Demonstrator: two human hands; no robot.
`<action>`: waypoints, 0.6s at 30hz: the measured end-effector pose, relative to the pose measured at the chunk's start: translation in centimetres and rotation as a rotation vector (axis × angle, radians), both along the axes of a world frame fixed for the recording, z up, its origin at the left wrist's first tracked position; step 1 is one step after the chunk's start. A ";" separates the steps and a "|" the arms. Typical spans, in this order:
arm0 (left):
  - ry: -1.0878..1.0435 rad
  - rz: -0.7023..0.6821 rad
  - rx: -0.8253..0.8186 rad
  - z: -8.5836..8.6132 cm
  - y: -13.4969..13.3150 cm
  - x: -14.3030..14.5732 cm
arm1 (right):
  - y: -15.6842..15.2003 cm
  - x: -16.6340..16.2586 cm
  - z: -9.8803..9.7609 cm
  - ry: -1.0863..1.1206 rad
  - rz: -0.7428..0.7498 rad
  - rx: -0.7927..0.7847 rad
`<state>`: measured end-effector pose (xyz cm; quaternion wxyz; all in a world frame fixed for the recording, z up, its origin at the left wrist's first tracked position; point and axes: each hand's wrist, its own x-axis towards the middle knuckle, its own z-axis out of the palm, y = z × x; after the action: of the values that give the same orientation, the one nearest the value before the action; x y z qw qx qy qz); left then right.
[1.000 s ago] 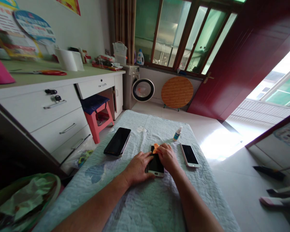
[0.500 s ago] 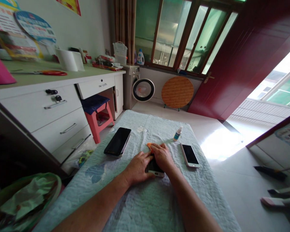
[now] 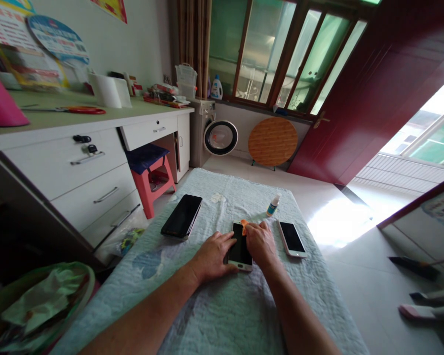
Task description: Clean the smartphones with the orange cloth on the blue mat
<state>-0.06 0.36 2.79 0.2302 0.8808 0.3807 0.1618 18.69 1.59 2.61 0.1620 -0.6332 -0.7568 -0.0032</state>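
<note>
A white-framed smartphone (image 3: 240, 249) with a dark screen lies face up on the cloth-covered table (image 3: 222, 190). My left hand (image 3: 215, 252) grips its left side, fingertips on the left edge and thumb by the bottom edge. Over the phone's upper right is my right hand (image 3: 261, 241), its fingers closed on a small orange cloth (image 3: 243, 227) that touches the screen. Further right lies a second white phone (image 3: 291, 238), face up. A small spray bottle (image 3: 273, 205) with a blue label stands behind my right hand. To the left, a larger black phone (image 3: 182, 217) rests on something stacked beneath it.
A bin (image 3: 91, 281) with crumpled paper stands at the lower left. Beyond the table are a pink stool (image 3: 144, 190), a white desk (image 3: 70, 182), a washing machine with its round door (image 3: 221, 138) ajar, and a round wooden tabletop (image 3: 273, 141) leaning on the wall.
My right hand has moved right with the orange cloth, uncovering much of the phone's screen. My left hand has stayed at the phone's left edge.
</note>
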 end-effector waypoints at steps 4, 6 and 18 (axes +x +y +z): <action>-0.033 0.001 0.030 -0.1 0.0 0.0 | 0.2 -0.8 -0.3 0.002 0.038 0.016; -0.047 0.003 0.037 -0.2 0.0 0.0 | 0.4 -1.1 -0.5 0.017 0.072 0.027; -0.046 -0.005 0.030 -0.6 0.1 -0.1 | 0.5 -0.5 -0.6 0.060 0.141 0.016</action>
<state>-0.16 0.50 2.15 0.2261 0.8811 0.3708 0.1873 18.16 2.11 2.05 0.1897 -0.5769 -0.7942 0.0213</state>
